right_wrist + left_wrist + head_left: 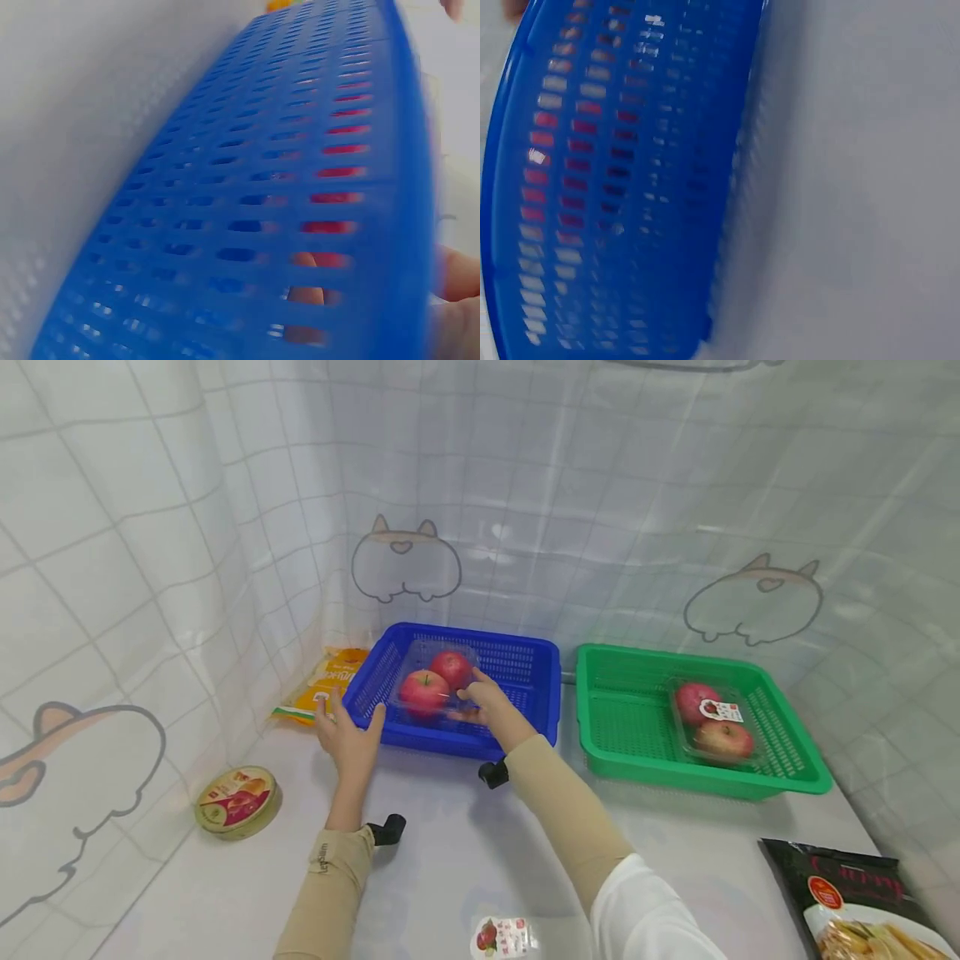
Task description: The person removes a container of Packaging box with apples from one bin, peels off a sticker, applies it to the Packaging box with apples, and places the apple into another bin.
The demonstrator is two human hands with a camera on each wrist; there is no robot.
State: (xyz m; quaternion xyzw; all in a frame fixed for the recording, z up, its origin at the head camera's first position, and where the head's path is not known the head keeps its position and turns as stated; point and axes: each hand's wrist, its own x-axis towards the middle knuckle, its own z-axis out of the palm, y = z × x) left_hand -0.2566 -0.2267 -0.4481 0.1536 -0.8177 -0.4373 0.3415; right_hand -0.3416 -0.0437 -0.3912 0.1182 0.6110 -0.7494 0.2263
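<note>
White sleeve (641,910) foremost, right grip (487,700) pinches apple pack (426,695), long axis slanting back-right, left grip (352,742) spread

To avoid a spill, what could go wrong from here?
The apple box in the blue basket could tip if lifted: the right hand is at one side, the left hand off it. Its edge might then catch the basket. The left hand could also nudge the nearby yellow bag.

Apple pack (422,693) in a basket (525,653) at the right fingers (476,695), snack bag (342,666) just behind the left fingers (337,708), tin (236,797) to their left, second basket (615,718) holding another pack (722,739) right of both
</note>
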